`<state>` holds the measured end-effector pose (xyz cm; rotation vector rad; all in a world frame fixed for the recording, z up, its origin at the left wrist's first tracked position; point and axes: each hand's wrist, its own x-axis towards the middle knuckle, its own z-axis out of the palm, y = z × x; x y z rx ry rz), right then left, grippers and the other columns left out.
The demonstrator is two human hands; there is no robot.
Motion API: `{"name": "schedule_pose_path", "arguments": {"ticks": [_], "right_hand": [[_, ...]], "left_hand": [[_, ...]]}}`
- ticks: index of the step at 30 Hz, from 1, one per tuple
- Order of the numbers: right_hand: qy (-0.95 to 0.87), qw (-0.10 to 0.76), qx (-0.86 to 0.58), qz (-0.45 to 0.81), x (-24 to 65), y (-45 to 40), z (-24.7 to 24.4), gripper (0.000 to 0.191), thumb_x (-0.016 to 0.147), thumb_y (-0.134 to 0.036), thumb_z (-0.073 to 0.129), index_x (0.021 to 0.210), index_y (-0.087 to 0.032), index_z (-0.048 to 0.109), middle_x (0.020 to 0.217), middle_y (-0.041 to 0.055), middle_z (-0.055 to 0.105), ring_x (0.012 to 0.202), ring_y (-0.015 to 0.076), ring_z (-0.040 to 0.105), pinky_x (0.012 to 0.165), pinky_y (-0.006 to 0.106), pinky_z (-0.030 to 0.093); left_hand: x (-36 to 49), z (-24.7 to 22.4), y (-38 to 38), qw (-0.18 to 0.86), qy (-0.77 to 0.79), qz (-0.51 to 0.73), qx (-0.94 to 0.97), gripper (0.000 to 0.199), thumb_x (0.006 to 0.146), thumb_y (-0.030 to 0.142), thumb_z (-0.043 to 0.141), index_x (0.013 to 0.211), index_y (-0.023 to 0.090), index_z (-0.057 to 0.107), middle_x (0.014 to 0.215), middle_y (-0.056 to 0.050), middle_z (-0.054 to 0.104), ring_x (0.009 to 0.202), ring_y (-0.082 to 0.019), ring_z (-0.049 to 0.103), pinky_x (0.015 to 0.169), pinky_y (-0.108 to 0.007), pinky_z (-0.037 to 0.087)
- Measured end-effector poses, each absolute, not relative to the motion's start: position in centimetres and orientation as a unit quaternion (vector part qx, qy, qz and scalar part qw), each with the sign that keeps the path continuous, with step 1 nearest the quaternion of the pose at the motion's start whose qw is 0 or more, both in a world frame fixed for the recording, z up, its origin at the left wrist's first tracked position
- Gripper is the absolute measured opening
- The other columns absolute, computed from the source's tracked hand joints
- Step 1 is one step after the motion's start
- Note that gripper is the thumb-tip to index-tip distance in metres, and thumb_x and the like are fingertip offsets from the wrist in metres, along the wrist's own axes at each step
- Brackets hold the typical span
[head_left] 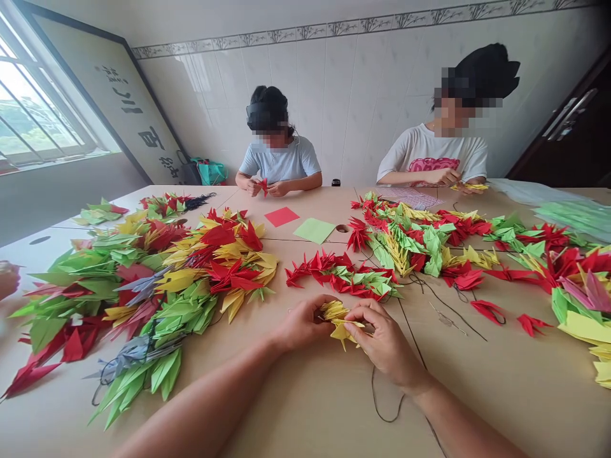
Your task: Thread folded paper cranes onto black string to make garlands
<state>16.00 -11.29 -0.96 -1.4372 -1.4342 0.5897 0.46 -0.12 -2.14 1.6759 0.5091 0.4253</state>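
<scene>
Close in front of me, my left hand (305, 326) is wrapped round a bunch of yellow folded paper cranes (335, 312). The fingertips of my right hand (382, 334) pinch the same bunch from the other side, at its lower pieces. A thin dark cord (389, 420) loops on the table below my right wrist. Just beyond my hands lies a string of red and green paper cranes (341, 270). Part of the yellow bunch is hidden behind my fingers.
A large heap of strung paper cranes (147, 273) covers the left, and more strings (415, 235) lie to the right. A needle threader (447, 318) rests near loose red cranes (532, 324). Red paper (281, 216) and green paper (314, 230) lie ahead. Two people (279, 156) fold opposite.
</scene>
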Motion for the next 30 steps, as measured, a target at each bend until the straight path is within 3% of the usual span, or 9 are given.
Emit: {"name": "schedule_pose_path", "arguments": {"ticks": [6, 13, 17, 22, 30], "right_hand": [[-0.597, 0.485, -0.599, 0.223, 16.1, -11.3, -1.0, 0.009, 0.085, -0.024, 0.054, 0.083, -0.021, 0.062, 0.092, 0.0055, 0.051, 0.088, 0.0183, 0.056, 0.076, 0.03, 0.049], [-0.594, 0.487, -0.585, 0.26, 16.0, -11.3, -0.7, 0.009, 0.084, -0.025, 0.054, 0.084, -0.021, 0.062, 0.095, 0.0055, 0.054, 0.091, 0.0186, 0.056, 0.079, 0.031, 0.048], [-0.534, 0.514, -0.579, 0.339, 16.2, -11.1, -0.7, 0.013, 0.08, -0.033, 0.06, 0.085, -0.021, 0.062, 0.098, 0.0057, 0.057, 0.089, 0.0191, 0.058, 0.073, 0.031, 0.048], [-0.362, 0.548, -0.539, 0.528, 17.1, -10.9, -0.5, 0.037, 0.07, -0.043, 0.073, 0.096, -0.02, 0.058, 0.08, 0.0023, 0.065, 0.072, 0.0164, 0.062, 0.067, 0.029, 0.047], [-0.282, 0.591, -0.509, 0.559, 18.2, -11.0, 0.6, 0.035, 0.061, -0.037, 0.079, 0.086, -0.02, 0.061, 0.072, -0.0012, 0.06, 0.062, 0.0124, 0.057, 0.057, 0.024, 0.045]], "left_hand": [[0.4, -2.3, 0.0, 0.635, 0.207, 0.176, 0.724, 0.042, 0.071, 0.021, 0.069, 0.11, 0.013, 0.056, 0.092, -0.005, 0.061, 0.083, -0.016, 0.058, 0.076, -0.028, 0.046], [0.3, -1.6, -0.2, 0.635, 0.203, 0.15, 0.73, 0.037, 0.072, 0.029, 0.071, 0.102, 0.012, 0.059, 0.085, -0.003, 0.058, 0.077, -0.014, 0.054, 0.07, -0.026, 0.044], [0.4, -1.1, -0.4, 0.677, 0.194, 0.13, 0.698, 0.037, 0.075, 0.037, 0.069, 0.1, 0.012, 0.059, 0.082, -0.002, 0.058, 0.071, -0.012, 0.053, 0.065, -0.026, 0.045], [0.4, -0.6, -0.2, 0.728, 0.188, 0.133, 0.646, 0.04, 0.073, 0.041, 0.07, 0.098, 0.012, 0.058, 0.082, -0.003, 0.059, 0.069, -0.012, 0.055, 0.065, -0.026, 0.047], [0.3, -0.6, 0.0, 0.741, 0.213, 0.185, 0.609, 0.04, 0.073, 0.044, 0.071, 0.096, 0.014, 0.058, 0.082, -0.002, 0.06, 0.069, -0.013, 0.059, 0.064, -0.026, 0.049]]}}
